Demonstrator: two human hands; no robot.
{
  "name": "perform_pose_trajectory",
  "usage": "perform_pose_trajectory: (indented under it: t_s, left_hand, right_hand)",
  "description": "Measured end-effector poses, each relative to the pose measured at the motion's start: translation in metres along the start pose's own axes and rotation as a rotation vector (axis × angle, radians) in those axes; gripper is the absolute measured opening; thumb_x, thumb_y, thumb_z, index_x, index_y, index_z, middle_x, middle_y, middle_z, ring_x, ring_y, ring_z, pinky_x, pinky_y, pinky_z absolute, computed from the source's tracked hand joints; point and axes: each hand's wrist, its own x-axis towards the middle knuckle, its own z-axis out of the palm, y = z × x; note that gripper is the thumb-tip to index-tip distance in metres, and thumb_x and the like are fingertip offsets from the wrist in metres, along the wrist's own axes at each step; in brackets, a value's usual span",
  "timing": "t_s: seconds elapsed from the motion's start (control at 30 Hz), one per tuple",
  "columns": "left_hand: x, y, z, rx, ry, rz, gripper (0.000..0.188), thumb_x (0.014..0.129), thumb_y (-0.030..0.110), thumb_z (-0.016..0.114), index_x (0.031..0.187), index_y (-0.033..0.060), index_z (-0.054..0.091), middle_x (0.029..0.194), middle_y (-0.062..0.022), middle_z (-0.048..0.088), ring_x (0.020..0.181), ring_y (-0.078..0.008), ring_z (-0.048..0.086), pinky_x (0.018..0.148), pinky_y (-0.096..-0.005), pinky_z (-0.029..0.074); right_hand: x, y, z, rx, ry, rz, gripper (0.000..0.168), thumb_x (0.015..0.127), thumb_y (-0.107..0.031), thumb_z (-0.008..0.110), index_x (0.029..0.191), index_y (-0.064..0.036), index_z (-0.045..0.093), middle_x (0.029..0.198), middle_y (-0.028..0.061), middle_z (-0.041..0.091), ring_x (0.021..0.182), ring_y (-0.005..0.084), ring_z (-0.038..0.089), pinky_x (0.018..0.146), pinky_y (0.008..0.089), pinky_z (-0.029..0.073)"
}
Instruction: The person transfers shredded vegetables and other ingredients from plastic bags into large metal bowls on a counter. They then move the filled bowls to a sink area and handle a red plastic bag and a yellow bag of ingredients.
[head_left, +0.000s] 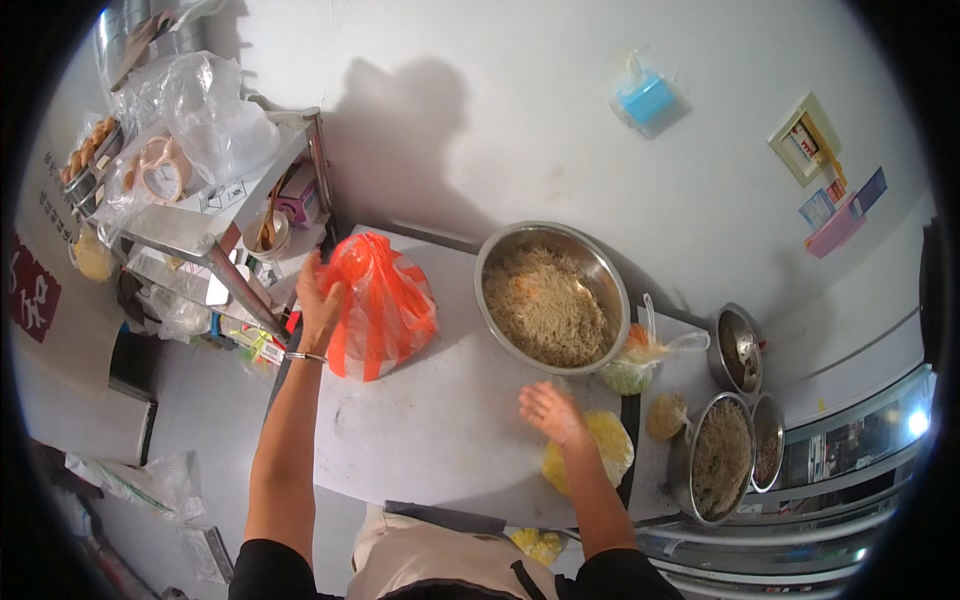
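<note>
My left hand (319, 300) is at the left side of a red-and-white striped plastic bag (386, 315) on the white table (405, 435); its fingers are spread against the bag's gathered top, and whether they grip it cannot be told. Over the table's right part my right hand (553, 414) hovers with nothing in it, slightly blurred. Below that forearm lies a plastic bag of yellow food (615, 446), partly hidden. Behind my right hand stands a large steel bowl (484, 315) of shredded, noodle-like food (547, 307). A knotted clear bag with green contents (628, 377) touches the bowl's right side.
At the left, a metal shelf (180, 229) holds plastic bags, a pink clock (163, 176) and a small bowl with wooden utensils (266, 236). Several steel bowls, one with shredded food (720, 461), stand at the right near a small tan bag (666, 416). A wall (540, 135) borders the table's back.
</note>
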Motion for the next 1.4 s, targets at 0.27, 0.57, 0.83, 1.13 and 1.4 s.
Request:
perform_pose_trajectory:
  t_s: [0.27, 0.57, 0.83, 1.13, 1.4]
  left_hand:
    - [-0.123, 0.122, -0.024, 0.162, 0.255, 0.024, 0.057, 0.075, 0.008, 0.06, 0.129, -0.0003, 0.044, 0.128, -0.0145, 0.049, 0.125, -0.0285, 0.042, 0.107, -0.0397, 0.028]
    - [-0.319, 0.163, -0.064, 0.416, 0.229, -0.321, 0.058, 0.07, 0.001, 0.059, 0.126, 0.0029, 0.046, 0.121, -0.0145, 0.051, 0.114, -0.0314, 0.045, 0.102, -0.0412, 0.034]
    - [-0.337, 0.152, -0.037, 0.151, 0.027, -0.319, 0.057, 0.076, 0.006, 0.064, 0.129, 0.0018, 0.042, 0.122, -0.017, 0.051, 0.114, -0.0319, 0.047, 0.097, -0.0406, 0.04]
    - [-0.319, 0.185, -0.003, -1.058, -0.344, -1.159, 0.091, 0.087, 0.034, 0.065, 0.148, -0.001, 0.007, 0.145, -0.0195, 0.03, 0.135, -0.0343, 0.03, 0.098, -0.051, 0.044]
    - [-0.357, 0.208, -0.093, -0.893, -0.306, -1.084, 0.047, 0.087, 0.029, 0.064, 0.12, 0.0045, 0.043, 0.121, -0.0095, 0.052, 0.11, -0.0219, 0.051, 0.087, -0.0479, 0.05]
  right_hand:
    - [0.059, -0.036, -0.007, 0.471, 0.375, -0.015, 0.034, 0.087, -0.012, 0.059, 0.116, 0.005, 0.049, 0.118, 0.0236, 0.057, 0.107, 0.0369, 0.058, 0.089, 0.0525, 0.052]
    - [0.103, -0.045, -0.049, 0.335, 0.286, 0.051, 0.027, 0.086, 0.0, 0.052, 0.104, 0.02, 0.049, 0.111, 0.0321, 0.055, 0.12, 0.0474, 0.044, 0.075, 0.0326, 0.062]
    - [0.029, -0.073, -0.023, 0.116, 0.315, 0.116, 0.025, 0.089, -0.001, 0.047, 0.105, 0.019, 0.045, 0.116, 0.0311, 0.05, 0.12, 0.0493, 0.043, 0.083, 0.0421, 0.06]
    - [-0.145, -0.004, 0.033, -0.086, 0.194, 0.127, 0.041, 0.086, 0.002, 0.047, 0.125, 0.005, 0.036, 0.128, 0.0271, 0.044, 0.116, 0.0491, 0.048, 0.092, 0.066, 0.047]
    - [-0.219, 0.126, 0.064, -0.067, 0.191, 0.116, 0.045, 0.084, 0.002, 0.056, 0.126, -0.004, 0.043, 0.124, 0.0179, 0.05, 0.109, 0.0337, 0.057, 0.086, 0.0495, 0.054]
